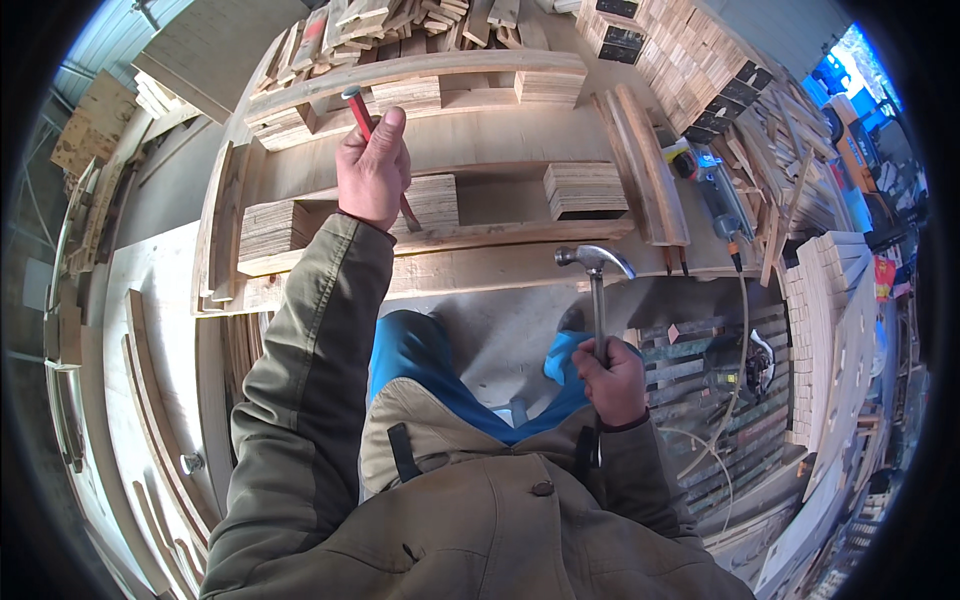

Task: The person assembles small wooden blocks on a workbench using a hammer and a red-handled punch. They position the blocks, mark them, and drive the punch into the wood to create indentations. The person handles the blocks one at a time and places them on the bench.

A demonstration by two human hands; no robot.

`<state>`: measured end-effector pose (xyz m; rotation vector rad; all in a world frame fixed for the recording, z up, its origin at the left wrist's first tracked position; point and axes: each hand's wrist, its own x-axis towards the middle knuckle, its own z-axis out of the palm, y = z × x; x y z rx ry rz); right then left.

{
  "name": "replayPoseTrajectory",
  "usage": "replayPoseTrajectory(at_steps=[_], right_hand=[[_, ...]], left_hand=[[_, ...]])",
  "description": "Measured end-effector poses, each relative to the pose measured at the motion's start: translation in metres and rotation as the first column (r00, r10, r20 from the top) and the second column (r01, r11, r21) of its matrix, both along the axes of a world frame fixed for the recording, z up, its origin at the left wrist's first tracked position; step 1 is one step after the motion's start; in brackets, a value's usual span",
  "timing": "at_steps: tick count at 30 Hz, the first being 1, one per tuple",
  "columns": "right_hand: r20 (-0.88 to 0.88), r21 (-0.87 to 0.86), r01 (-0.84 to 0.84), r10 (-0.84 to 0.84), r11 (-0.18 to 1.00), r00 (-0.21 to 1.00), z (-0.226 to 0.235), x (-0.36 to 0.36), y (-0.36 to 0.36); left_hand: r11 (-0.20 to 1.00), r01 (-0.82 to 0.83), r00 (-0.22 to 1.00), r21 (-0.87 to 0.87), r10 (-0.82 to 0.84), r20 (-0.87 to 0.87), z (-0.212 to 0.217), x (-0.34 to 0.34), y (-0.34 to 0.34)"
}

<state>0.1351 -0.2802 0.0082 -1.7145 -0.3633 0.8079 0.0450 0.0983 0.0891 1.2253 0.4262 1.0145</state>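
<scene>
My left hand (373, 168) is closed round a red chisel (360, 115), its grey struck end up. The chisel's lower tip comes down beside the middle block (430, 203) of the nearer wooden pallet piece (520, 236); whether it touches the wood I cannot tell. In my right hand (611, 382) is a claw hammer (597, 285), gripped by its handle and held upright at the right, head up, apart from the chisel. Two end blocks, the left one (272, 228) and the right one (584, 190), also stand in that pallet piece.
A second pallet piece (420, 72) lies farther back on the wooden bench (480, 140), with a heap of offcuts (440, 20) behind it. Stacked blocks (690, 60) and a corded power tool (718, 200) are at the right. A circular saw (740, 362) rests on slats (690, 400) below.
</scene>
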Motion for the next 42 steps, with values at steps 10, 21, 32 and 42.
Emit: replayPoseTrajectory(at_steps=[10,21,32,42], right_hand=[[0.47,-0.003,-0.266,0.236,0.964,0.851,0.073,0.027,0.046],[0.815,0.295,-0.356,-0.039,0.887,0.578,0.257,0.003,0.12],[0.907,-0.188,-0.393,0.313,0.9,0.283,0.228,0.008,0.147],[0.873,0.335,-0.312,-0.169,0.889,0.457,0.26,0.01,0.132]], left_hand=[[0.998,-0.012,1.0,0.063,0.011,0.01,-0.012,0.004,-0.003],[0.994,0.007,1.0,0.112,-0.006,-0.009,-0.014,0.005,-0.014],[0.976,-0.034,0.998,0.217,0.044,-0.04,-0.017,0.001,-0.021],[0.976,-0.021,1.0,0.215,0.024,-0.015,-0.018,0.003,-0.028]])
